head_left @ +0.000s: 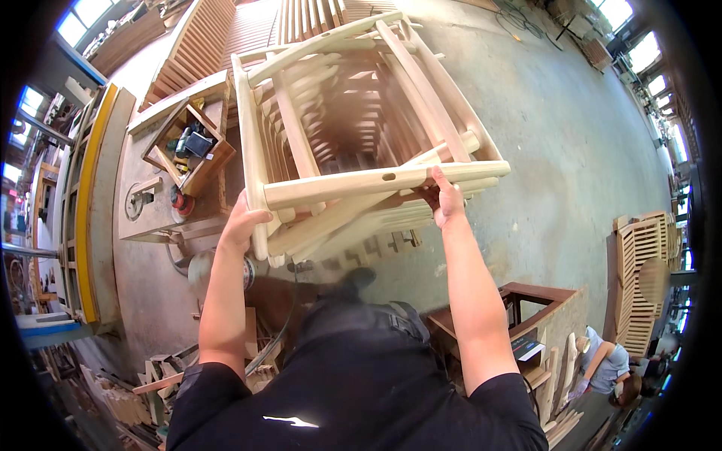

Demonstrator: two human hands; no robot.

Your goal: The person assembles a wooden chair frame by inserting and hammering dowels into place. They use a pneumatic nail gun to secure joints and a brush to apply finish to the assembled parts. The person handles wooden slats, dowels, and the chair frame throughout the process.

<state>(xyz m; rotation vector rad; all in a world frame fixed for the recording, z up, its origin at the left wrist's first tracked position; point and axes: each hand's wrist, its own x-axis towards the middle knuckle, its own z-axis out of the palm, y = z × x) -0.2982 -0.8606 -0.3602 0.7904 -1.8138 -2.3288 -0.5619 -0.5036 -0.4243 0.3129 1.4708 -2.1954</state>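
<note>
A pale wooden frame (338, 187) with rounded rails and two crosspieces lies at the top of a tall stack of similar frames (353, 223). At its near left corner, my left hand (244, 223) is closed around the wood, with the thumb pointing inward. Toward the right end of the near rail, my right hand (447, 199) grips with its thumb on top and its fingers underneath. A small oval slot shows in that rail, between the hands. Blurred rails fill the stack's inside, so I cannot tell whether the top frame touches the one below.
To the left stands a workbench (150, 228) bearing a wooden tool tray (208, 171) and a red sander (180, 201). Slatted wooden panels (192, 49) rise behind it. An open wooden box (560, 304) is near my right elbow. Another person (602, 364) bends at lower right.
</note>
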